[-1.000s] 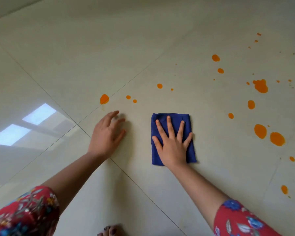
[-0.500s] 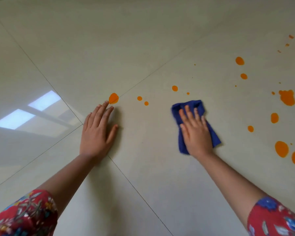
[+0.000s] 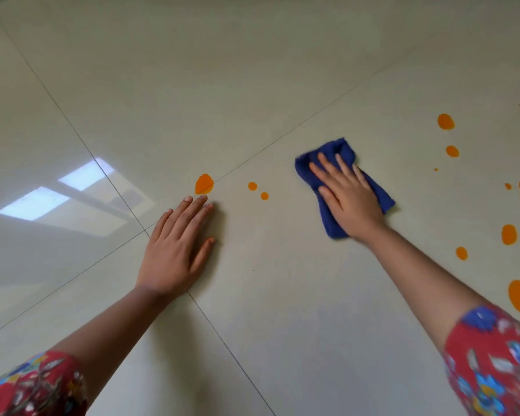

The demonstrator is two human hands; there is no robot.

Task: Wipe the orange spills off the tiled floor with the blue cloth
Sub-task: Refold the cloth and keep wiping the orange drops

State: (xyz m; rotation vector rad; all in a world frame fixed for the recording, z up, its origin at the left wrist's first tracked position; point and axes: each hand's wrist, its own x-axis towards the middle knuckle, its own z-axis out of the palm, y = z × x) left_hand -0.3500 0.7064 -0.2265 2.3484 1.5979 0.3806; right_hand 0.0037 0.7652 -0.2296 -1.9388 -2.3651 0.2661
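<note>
Blue cloth [image 3: 339,148]: bunched, centre-right of frame, lying on the tiled floor [image 3: 252,85].
Right hand [image 3: 347,196]: fingers straight, slightly spread, pressing on the cloth.
Left hand [image 3: 174,250]: flat on the floor, fingers together, at centre.
Risks: the orange drop [image 3: 204,184] just beyond the left fingertips may get smeared; a bunched cloth may streak the spills rather than lift them.

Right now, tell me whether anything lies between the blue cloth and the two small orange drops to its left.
Nothing visible does: only bare tiled floor separates the blue cloth, under the right hand, from the two drops. The left hand rests flat nearer the person, off that path.
</note>
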